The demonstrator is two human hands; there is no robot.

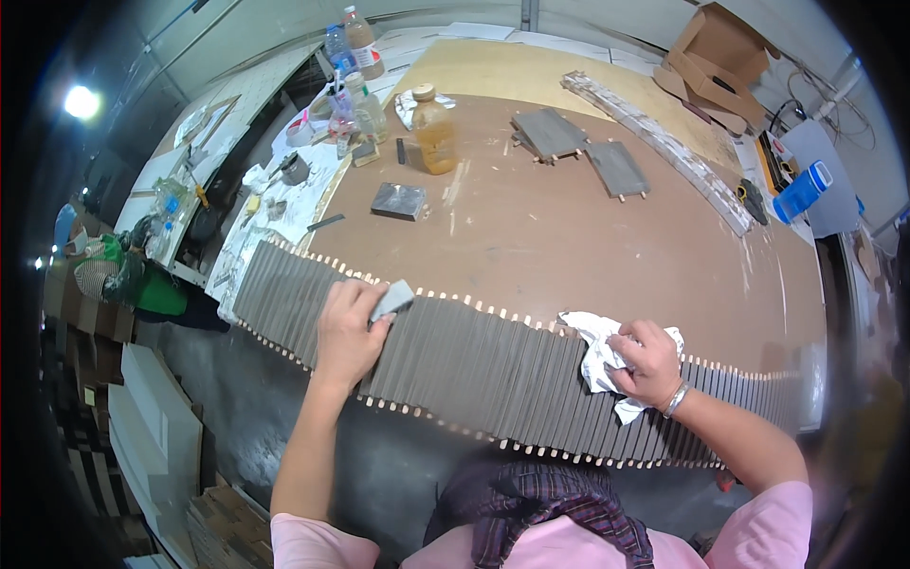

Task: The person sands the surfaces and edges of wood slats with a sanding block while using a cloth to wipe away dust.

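Note:
Along the near edge of the table runs a long row of narrow grey slats [464,356] with pale wooden pegs sticking out at both ends. My left hand [351,327] rests over the left part of the row, its fingers closed on a small grey block [393,300]. Further right, my right hand [647,360] grips a crumpled white cloth or paper wipe [599,353] against the slats. A bracelet circles my right wrist. What lies under both palms is hidden.
Behind the row spreads a brown tabletop [512,237]. On it are a dark block [398,201], grey pegged panels [550,133], a bottle of amber liquid [435,133] and a paint-flecked strip [664,147]. At right stands a blue bottle [802,192]. Another person [133,280] is at far left.

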